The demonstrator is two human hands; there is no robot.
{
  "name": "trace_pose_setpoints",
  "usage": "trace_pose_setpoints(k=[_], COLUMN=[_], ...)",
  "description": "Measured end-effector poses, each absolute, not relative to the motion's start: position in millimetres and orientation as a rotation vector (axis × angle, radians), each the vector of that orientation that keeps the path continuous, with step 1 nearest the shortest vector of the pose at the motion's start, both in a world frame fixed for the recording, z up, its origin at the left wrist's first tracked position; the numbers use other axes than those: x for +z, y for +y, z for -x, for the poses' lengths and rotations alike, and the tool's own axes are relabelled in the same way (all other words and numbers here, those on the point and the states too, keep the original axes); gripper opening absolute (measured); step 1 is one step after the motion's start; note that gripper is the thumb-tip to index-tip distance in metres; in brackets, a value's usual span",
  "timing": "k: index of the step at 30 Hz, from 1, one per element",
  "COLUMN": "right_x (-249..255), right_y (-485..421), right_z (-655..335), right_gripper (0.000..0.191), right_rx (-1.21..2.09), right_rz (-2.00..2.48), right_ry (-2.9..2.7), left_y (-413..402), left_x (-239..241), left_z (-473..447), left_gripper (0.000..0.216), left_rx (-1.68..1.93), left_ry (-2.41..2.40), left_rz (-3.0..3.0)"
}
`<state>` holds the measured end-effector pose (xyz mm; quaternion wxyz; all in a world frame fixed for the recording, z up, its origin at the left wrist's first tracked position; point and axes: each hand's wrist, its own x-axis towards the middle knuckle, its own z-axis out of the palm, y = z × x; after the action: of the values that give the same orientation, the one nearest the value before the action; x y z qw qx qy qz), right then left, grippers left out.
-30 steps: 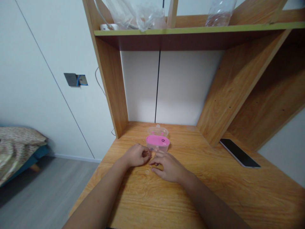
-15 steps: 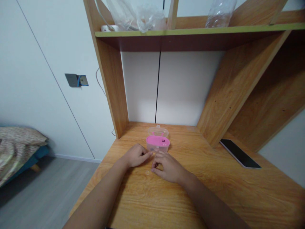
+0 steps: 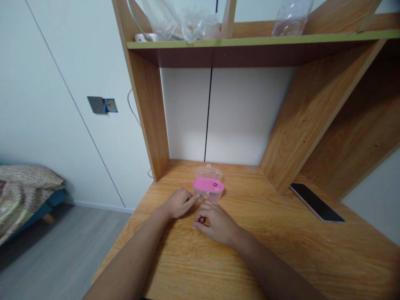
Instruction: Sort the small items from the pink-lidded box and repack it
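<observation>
A small oval clear plastic box (image 3: pixel 208 194) stands on the wooden desk, its clear lid (image 3: pixel 208 172) flipped back on the far side. A pink tray (image 3: pixel 204 183) fills its top, and a dark ring (image 3: pixel 215 184) and a small pale piece lie on the right of that tray. At the box's front left corner rests my left hand (image 3: pixel 181 203), one finger stretched to the front wall, holding nothing visible. My right hand (image 3: pixel 218 221) is just in front of the box with curled fingers. Something tiny and pale shows at its thumb tip, too small to name.
On the right of the desk (image 3: pixel 175 266) lies a flat dark-screened tablet or phone (image 3: pixel 317 202). Wooden uprights stand left and right of the box. Overhead, a shelf (image 3: pixel 250 41) carries plastic bags (image 3: pixel 193 27) and a clear bottle (image 3: pixel 290 18).
My right hand has moved slightly toward me and left, its thumb further from the box. A finger of my left hand has shifted up against the box's front.
</observation>
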<state>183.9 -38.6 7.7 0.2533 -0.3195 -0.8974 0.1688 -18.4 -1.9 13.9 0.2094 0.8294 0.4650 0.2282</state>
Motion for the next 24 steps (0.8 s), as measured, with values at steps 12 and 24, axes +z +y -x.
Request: trace_pose_setpoints(k=[12,24], right_x=[10.1,13.0], right_y=[-38.7,-29.6], right_z=[-187.8,-192.9], right_gripper=[0.012,0.005], right_rx=[0.528,0.412], right_rz=[0.843,0.977], right_ry=[-2.493,-2.356], left_y=[-3.4,2.1], left_x=[17.4,14.3], left_z=[17.6,22.1], left_gripper=[0.07,0.057], left_rx=[0.62,0.61], left_ry=[1.3,1.337], left_rz=[-2.296,-2.374])
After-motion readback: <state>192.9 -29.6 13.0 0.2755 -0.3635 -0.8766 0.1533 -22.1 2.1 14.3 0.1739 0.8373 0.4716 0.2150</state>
